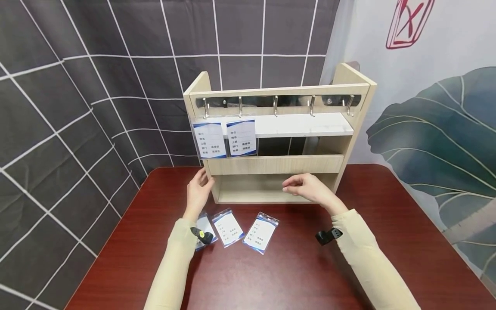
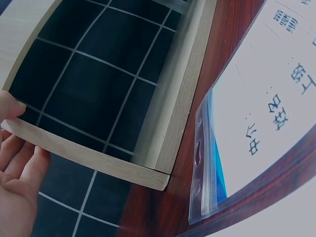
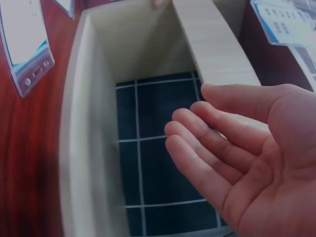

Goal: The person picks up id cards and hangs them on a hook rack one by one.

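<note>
A light wooden shelf rack (image 1: 273,165) with a row of metal hooks stands on the table. My left hand (image 1: 199,191) grips its left side panel (image 2: 89,150); in the left wrist view the thumb lies on one face and the fingers on the other. My right hand (image 1: 308,188) hovers before the lower opening, its palm bare and fingers loosely bent (image 3: 207,143), holding nothing. Two badge cards in clear sleeves hang from the left hooks, one badge card (image 1: 209,141) beside another badge card (image 1: 242,137).
On the dark red table (image 1: 286,275) lie a badge card (image 1: 261,232), a middle badge card (image 1: 228,228) and a third badge card (image 1: 205,226) partly hidden by my left wrist. A dark grid-patterned curtain (image 1: 128,86) hangs behind and left. The right-hand hooks (image 1: 312,105) carry no cards.
</note>
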